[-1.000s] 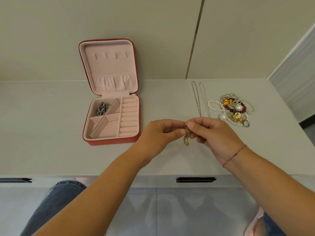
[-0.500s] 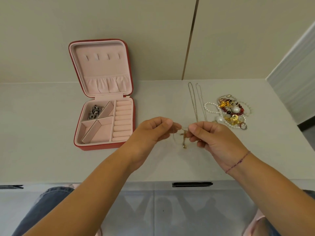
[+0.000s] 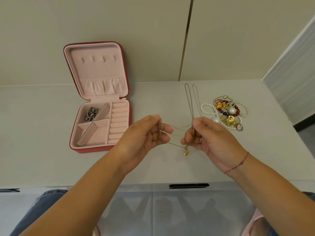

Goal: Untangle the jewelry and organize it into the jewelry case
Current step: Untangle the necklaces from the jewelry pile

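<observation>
— Where does the person hold the thin chain (image 3: 177, 135)?

— It is strung between the two hands, above the near part of the table (image 3: 42, 137). The left hand (image 3: 144, 136) has its fingers curled, pinching one end; the right hand (image 3: 212, 139) pinches the other, with a thread bracelet (image 3: 238, 165) on its wrist. Fine strands cross the gap between the fingertips.

— And the gold pendant (image 3: 185, 152)?

— It hangs from the chain just below the right hand's fingers.

— Where is the jewelry case (image 3: 95, 149)?

— Farther back, left of the left hand and apart from it, lid upright. A dark silver piece (image 3: 91, 114) lies in its far-left compartment.

— What sits beyond the right hand?

— Two silver chains (image 3: 190, 99) lie stretched out toward the wall, their near ends hidden behind that hand. Just right of them is a tangled heap (image 3: 226, 113) of pearls, red beads and gold bits.
</observation>
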A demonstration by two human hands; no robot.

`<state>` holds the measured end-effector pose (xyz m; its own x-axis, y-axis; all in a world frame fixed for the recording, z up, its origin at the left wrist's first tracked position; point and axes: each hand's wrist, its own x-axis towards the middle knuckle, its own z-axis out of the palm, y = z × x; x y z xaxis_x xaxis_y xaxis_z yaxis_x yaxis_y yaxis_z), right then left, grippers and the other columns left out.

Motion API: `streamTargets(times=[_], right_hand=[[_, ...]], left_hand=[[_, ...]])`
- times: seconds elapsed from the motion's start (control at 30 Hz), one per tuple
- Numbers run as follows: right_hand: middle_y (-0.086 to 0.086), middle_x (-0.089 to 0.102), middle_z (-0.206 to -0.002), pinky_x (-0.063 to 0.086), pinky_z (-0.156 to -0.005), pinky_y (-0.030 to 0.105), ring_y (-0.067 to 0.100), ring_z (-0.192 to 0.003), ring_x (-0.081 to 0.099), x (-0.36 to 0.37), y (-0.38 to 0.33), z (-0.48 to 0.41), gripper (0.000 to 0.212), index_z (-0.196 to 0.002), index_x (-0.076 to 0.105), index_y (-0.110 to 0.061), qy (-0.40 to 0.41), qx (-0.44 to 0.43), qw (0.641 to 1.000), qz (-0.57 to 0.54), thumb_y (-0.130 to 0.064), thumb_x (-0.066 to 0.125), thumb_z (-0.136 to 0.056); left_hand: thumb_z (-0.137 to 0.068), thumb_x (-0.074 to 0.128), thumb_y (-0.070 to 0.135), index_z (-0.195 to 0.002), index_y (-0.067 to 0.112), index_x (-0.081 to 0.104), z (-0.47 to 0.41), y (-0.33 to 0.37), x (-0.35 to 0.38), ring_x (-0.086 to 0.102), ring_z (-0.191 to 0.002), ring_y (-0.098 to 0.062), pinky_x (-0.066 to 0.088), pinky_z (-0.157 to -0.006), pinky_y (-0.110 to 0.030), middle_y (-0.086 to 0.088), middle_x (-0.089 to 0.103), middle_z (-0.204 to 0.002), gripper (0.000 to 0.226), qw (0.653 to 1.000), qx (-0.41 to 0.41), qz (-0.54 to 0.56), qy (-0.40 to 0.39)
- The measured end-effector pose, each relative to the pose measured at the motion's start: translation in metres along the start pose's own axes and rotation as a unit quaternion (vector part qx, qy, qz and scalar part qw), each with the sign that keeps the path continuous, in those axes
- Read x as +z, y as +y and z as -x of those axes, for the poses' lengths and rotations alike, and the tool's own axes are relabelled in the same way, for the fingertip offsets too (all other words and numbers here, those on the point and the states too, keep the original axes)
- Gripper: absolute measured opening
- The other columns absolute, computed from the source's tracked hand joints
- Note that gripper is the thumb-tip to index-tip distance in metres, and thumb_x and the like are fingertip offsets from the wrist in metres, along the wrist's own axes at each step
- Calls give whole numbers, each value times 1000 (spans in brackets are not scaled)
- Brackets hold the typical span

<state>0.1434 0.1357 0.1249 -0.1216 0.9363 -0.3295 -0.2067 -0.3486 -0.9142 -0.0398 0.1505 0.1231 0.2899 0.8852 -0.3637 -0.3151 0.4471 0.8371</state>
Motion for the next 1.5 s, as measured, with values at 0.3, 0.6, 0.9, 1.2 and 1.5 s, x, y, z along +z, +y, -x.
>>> streamTargets(times=[0.3,0.6,0.9,1.2,1.5], right_hand=[[4,53,-58,39,-36,21,11,-40,41,-3,-5,0,9,-82,54,-10,-25,50,998,-12,-18,56,-86],[8,64,-71,37,-36,18,8,-38,41,-7,-8,-2,14,-86,60,-8,-42,68,996,-41,-14,62,-73],[15,65,-77,53,-50,22,12,-52,58,-10,-2,-4,24,-108,61,2,-65,117,991,-25,6,56,-85],[26,61,-120,50,-93,42,31,-110,63,-10,0,-5,65,-122,53,8,-156,133,957,-204,-6,76,-63],[21,45,-141,32,-109,43,30,-132,43,-10,-2,-7,78,-139,36,4,-236,97,932,-259,-15,75,-74]], left_hand=[[-78,59,21,-87,17,56,3,13,-14,36,-38,-8,44,-48,-21,-1,67,-71,10,997,52,2,48],[-67,66,11,-93,16,64,3,15,-21,36,-43,-7,44,-47,-21,0,41,-63,27,996,50,-2,74],[-77,67,2,-94,17,65,2,15,-25,51,-64,-8,46,-63,-19,7,59,-74,23,977,119,-148,93],[-85,69,14,-91,31,67,5,2,-19,56,-77,2,39,-63,-2,10,62,-87,18,914,111,-373,112],[-70,73,49,-89,33,65,15,-13,1,56,-87,-4,45,-76,-21,15,58,-96,26,908,62,-402,99]])
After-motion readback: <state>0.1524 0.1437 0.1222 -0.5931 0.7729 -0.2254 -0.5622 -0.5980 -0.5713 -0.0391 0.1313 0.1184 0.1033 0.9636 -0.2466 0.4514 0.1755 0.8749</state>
